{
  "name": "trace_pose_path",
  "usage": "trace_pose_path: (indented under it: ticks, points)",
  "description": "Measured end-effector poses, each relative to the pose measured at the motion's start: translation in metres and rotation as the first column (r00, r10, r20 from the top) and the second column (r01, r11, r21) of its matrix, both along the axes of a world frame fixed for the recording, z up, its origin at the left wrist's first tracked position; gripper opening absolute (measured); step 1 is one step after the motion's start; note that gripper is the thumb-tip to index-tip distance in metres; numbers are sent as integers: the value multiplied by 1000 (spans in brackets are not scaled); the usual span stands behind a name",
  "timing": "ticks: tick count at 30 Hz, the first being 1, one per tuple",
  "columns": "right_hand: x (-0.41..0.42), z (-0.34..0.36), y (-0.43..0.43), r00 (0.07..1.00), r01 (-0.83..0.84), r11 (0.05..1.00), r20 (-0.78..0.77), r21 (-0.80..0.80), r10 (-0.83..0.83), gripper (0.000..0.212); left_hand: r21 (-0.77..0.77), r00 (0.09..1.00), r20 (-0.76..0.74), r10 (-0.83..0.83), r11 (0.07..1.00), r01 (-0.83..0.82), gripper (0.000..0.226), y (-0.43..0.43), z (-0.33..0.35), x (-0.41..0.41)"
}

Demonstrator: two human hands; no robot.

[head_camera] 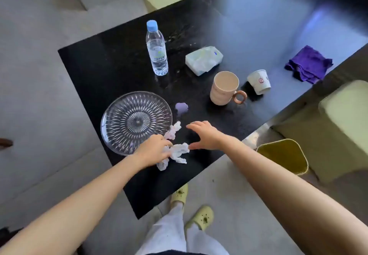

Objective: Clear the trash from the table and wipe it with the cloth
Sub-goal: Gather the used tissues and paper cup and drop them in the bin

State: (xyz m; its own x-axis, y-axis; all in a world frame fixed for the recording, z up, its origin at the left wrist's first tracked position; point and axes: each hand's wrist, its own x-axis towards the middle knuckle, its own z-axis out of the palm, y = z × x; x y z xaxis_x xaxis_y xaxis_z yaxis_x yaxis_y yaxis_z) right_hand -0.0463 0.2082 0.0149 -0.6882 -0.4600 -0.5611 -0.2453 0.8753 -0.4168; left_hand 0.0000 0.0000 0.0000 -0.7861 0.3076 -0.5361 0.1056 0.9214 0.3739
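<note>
Crumpled white tissues lie on the black table near its front edge. My left hand is closed on one of these tissue wads, beside a clear glass plate. Another wad rests against the plate's rim. My right hand hovers just right of the tissues, fingers spread, holding nothing. A tipped paper cup lies to the right of a beige mug. The purple cloth sits folded at the table's right edge.
A water bottle stands at the back, with a tissue pack to its right. A small lilac scrap lies by the plate. A yellow-green bin stands on the floor at the right, below the table edge.
</note>
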Motion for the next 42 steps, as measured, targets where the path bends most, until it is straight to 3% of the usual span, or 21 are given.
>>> trace_pose_path:
  ticks: [9,14,19,23,26,29,32,36,39,42]
  points:
    - [14,-37,-45,981,-105,994,-162,20,107,97,-161,939,-328,-105,985,53,55,-15,-27,41]
    - [19,-45,-51,966,-2,998,-259,-70,-16,74,-110,890,-453,-49,994,-1,36,-11,-31,54]
    - [26,-50,-62,923,-16,998,-382,61,38,43,-101,868,-497,3,993,-61,23,-5,-35,58]
    - [37,-53,-64,930,-69,997,-360,36,78,23,9,908,-359,216,974,-228,24,0,-39,51]
    - [41,-47,-59,950,119,989,-281,-85,-138,18,144,882,-296,367,930,-338,20,0,-37,46]
    - [34,-31,-46,913,328,927,-192,-182,-360,20,299,823,-198,532,833,-466,23,1,-24,41]
    - [25,-13,-34,870,419,878,-173,-232,-462,14,457,718,-24,695,646,-611,17,8,-4,30]
    - [15,12,-27,807,552,759,-9,-345,-591,7,632,578,310,754,291,-719,20,31,20,11]
    - [6,34,-21,765,627,662,161,-411,-624,8,679,596,258,760,296,-672,26,48,31,-1]
    - [-1,52,-9,757,648,621,283,-441,-589,27,674,570,247,784,283,-682,22,58,40,-14]
